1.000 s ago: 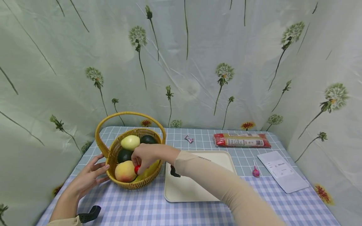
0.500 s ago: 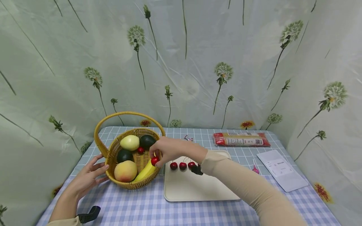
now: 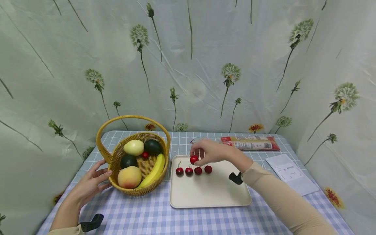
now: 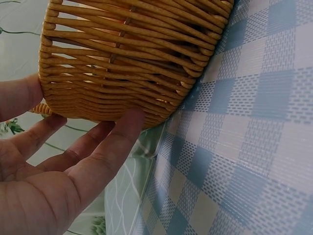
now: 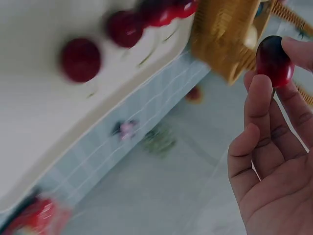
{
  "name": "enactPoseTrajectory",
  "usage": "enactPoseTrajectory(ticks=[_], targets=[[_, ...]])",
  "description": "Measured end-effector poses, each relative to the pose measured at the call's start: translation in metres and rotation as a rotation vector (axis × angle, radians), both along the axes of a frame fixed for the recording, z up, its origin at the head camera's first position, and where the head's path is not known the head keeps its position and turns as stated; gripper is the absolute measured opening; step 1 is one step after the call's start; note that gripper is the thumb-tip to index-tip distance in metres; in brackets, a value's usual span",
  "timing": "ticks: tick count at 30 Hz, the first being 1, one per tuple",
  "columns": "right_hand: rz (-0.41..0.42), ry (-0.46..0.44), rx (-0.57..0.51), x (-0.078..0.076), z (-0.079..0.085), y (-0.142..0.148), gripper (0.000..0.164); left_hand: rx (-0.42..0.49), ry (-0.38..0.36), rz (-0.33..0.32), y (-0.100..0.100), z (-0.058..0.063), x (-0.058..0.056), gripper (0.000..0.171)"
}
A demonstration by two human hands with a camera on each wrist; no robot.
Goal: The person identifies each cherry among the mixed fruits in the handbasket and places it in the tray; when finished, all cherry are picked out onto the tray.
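Above the back of the cream tray [image 3: 210, 197], my right hand [image 3: 214, 152] pinches a dark red cherry [image 5: 274, 62] between thumb and fingers. On the tray below it, several more cherries [image 3: 179, 171] with stems lie in a row. At the left stands a wicker basket [image 3: 133, 192] with a tall arched handle. It holds a peach [image 3: 129, 177], a banana [image 3: 155, 171], a pale yellow-green fruit [image 3: 133, 148], two dark green fruits [image 3: 152, 147] and one cherry [image 3: 145, 155]. My left hand [image 3: 88, 184] rests its loosely spread fingers against the basket's left side.
Behind the tray lies a small wrapped candy [image 3: 192, 141], partly hidden by my right hand. A red-and-yellow plastic packet [image 3: 252, 144] is at the back right. Nearer on the right lies a white pouch [image 3: 289, 173]. A floral curtain [image 3: 188, 65] hangs behind the table.
My right hand has come out of the basket and moved right over the tray, carrying the cherry. The row of cherries has come into view. My left hand stays at the basket.
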State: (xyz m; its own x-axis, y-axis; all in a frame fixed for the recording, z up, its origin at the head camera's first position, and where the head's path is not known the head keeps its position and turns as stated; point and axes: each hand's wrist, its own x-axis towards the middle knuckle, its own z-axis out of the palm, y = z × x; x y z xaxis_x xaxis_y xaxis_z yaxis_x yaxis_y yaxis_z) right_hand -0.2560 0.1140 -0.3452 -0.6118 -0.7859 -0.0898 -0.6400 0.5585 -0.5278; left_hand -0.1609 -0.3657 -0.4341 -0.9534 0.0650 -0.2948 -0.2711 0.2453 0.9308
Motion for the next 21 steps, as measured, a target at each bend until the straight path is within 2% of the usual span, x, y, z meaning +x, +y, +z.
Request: enactPoseTrajectory(ticks=[4,10,15,21], targets=[[-0.094,-0.006,-0.008,-0.003,-0.01,0.031,0.018,0.006,-0.002,0.003,0.0,0.0,0.0,0.084],[-0.203,-0.021,-0.018,-0.01,-0.034,0.073,0.018,0.004,-0.02,0.011,0.0,0.001,0.0,0.086],[-0.238,-0.056,-0.018,-0.013,-0.054,0.092,0.018,-0.004,-0.025,0.014,0.0,0.001,-0.001,0.085],[-0.241,-0.106,-0.029,-0.014,-0.071,0.096,0.019,-0.007,-0.016,0.013,0.001,0.002,-0.001,0.085]])
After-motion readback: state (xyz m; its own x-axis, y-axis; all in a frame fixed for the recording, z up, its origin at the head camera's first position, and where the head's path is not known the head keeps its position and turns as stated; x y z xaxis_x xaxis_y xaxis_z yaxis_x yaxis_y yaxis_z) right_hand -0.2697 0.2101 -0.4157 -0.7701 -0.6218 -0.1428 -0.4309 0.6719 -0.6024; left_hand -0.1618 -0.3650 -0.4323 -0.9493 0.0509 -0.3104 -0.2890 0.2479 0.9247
